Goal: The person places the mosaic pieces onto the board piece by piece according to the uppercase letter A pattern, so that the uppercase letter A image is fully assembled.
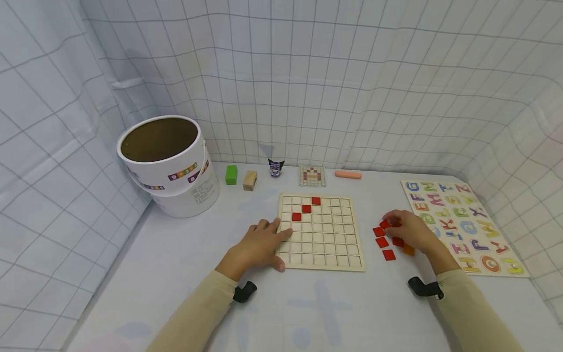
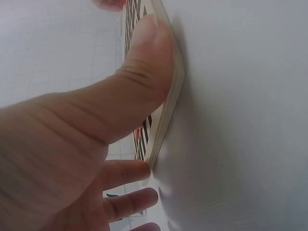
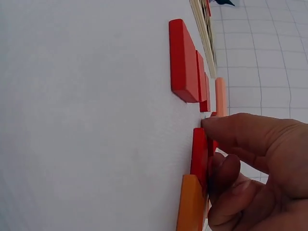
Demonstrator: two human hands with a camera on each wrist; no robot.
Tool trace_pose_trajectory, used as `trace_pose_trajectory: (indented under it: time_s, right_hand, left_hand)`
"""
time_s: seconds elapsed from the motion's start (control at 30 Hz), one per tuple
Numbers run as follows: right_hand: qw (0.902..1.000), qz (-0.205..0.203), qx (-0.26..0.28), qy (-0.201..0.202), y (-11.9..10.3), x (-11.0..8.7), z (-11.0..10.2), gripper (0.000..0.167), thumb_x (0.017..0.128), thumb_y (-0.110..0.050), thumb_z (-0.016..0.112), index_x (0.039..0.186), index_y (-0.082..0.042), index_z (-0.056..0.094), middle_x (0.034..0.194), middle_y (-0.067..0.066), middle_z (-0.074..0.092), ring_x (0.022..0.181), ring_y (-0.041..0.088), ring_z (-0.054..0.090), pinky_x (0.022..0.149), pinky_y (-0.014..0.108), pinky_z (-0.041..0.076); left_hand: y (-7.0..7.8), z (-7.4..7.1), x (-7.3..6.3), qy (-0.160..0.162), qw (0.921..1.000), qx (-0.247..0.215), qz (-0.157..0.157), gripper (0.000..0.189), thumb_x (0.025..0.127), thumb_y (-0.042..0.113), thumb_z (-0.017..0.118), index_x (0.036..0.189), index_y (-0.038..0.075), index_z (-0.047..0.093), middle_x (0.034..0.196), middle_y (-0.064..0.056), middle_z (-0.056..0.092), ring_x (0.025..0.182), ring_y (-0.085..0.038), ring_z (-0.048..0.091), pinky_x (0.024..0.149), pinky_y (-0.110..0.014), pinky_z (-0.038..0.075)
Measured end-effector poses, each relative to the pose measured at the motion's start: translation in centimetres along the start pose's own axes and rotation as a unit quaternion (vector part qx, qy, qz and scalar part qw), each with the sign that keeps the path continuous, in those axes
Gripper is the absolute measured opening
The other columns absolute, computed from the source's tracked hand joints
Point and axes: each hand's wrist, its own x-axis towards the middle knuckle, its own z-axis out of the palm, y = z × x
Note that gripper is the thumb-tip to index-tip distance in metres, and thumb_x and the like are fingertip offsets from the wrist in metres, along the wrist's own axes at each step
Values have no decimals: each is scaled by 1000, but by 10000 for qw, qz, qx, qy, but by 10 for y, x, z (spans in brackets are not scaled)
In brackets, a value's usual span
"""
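Note:
A pale wooden grid board [image 1: 326,238] lies flat on the table, with three red tiles [image 1: 306,209] in a diagonal in its upper left squares. My left hand [image 1: 258,244] rests along the board's left edge, fingers spread. In the left wrist view its thumb [image 2: 144,57] presses on the edge. To the right of the board my right hand [image 1: 411,231] pinches a red tile [image 1: 384,224] between thumb and fingers, low over the table; the fingers partly cover it. Several loose red tiles [image 1: 389,254] and an orange tile [image 1: 409,251] lie around and under this hand.
A letter puzzle board [image 1: 468,226] lies at the right, close to the right forearm. A white bucket [image 1: 184,190] stands back left. Along the back are a green block [image 1: 231,174], a wooden block [image 1: 249,180], a small figurine [image 1: 275,168], a pattern card [image 1: 312,176] and an orange stick [image 1: 348,174].

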Motion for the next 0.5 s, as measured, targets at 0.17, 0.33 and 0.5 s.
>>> trace_pose_trajectory:
  time_s: [0.17,0.33,0.5]
  right_hand:
    - [9970,328,620,340,3,1,-2,46,97,-24,68,135,-4,53,129,23,57,98,31,58,77,34,56]
    - [9715,497,2182,783,5,0,-7,49,98,-30,70,135,-6,48,115,13,58,77,22,59,63,26,54]
    - [9139,611,3937,778,2,-1,-7,43,94,-30,76,126,-14,52,87,-4,66,63,13,56,58,22,51]
  left_hand:
    - [1,0,0,8,10000,-15,13,98,72,52,86,156,25,43,166,-17,28,144,-40,32,113,-61,31]
    - [2,-1,0,2,10000,-1,-9,98,73,51,85,157,26,42,166,-17,28,144,-39,32,114,-60,30]
    - [2,-2,-1,18,10000,-39,-47,98,72,51,86,157,26,43,166,-17,28,144,-39,32,114,-59,30]
